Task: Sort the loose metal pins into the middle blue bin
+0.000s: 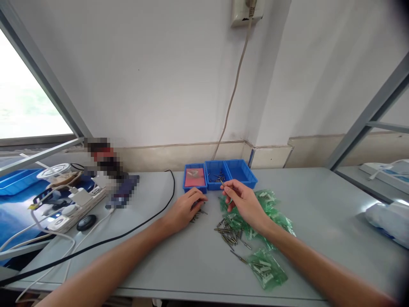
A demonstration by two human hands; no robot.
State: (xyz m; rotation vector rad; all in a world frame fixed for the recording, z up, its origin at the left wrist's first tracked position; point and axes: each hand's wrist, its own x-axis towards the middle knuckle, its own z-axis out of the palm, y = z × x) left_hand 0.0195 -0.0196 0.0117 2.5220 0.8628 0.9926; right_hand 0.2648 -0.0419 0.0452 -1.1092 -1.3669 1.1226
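My right hand (pixel 244 202) pinches a small metal pin (pixel 223 183) just in front of the blue bins. To its left, my left hand (pixel 187 208) rests low over the table with curled fingers, beside a small heap of metal pins (pixel 195 216); what its fingertips hold, if anything, is hidden. A larger pile of metal pins (pixel 231 236) lies below my right hand. Green plastic bags (pixel 267 269) with metal parts spread around and under my right forearm. The middle blue bin (pixel 217 164) contains some dark pins, and the left blue bin (pixel 194 190) has a pink base with a small clear bag.
A black cable (pixel 137 229) runs across the grey table (pixel 322 213). At left are a power strip (pixel 72 213), white cords, a round black object (pixel 86 222) and a pixelated item (pixel 124 189). Metal frame posts flank the table; a plastic-wrapped bundle (pixel 388 219) sits at right.
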